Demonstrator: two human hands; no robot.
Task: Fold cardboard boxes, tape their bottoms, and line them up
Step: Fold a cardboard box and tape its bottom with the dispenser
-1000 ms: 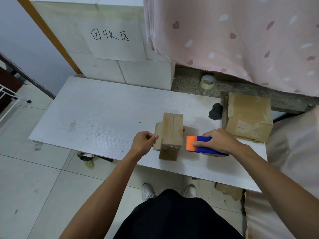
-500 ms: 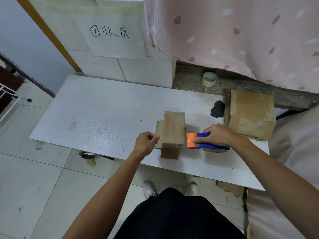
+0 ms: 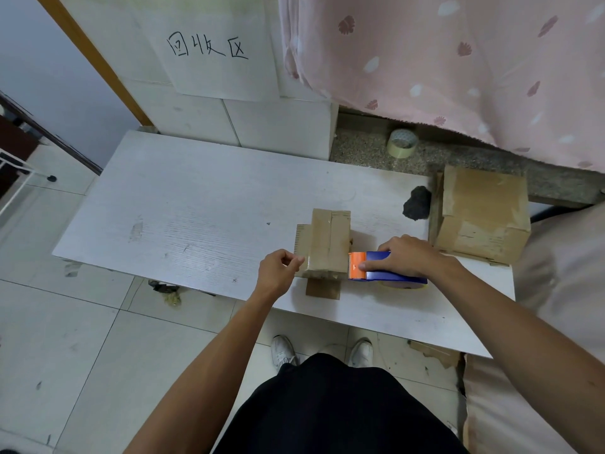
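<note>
Near the table's (image 3: pixel 196 208) front edge: pinching the small box (image 3: pixel 327 245) by its left side with left hand (image 3: pixel 278 273), bracing it; clamping right hand (image 3: pixel 406 257) round the tape dispenser (image 3: pixel 386 271), butted against the right side, probably for taping.

- White wood-grain counter (image 3: pixel 196 224).
- Small cardboard box (image 3: pixel 327 244) near its front edge.
- Tape dispenser (image 3: pixel 393 278) just right of it.
- Larger cardboard box (image 3: pixel 481 217) at the far right.
- Black lump (image 3: pixel 416 208) beside that.

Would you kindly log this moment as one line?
step: taping box | left hand: curled at box's left edge, grip unclear | right hand: grips dispenser at box's right side | second box: far right
</note>
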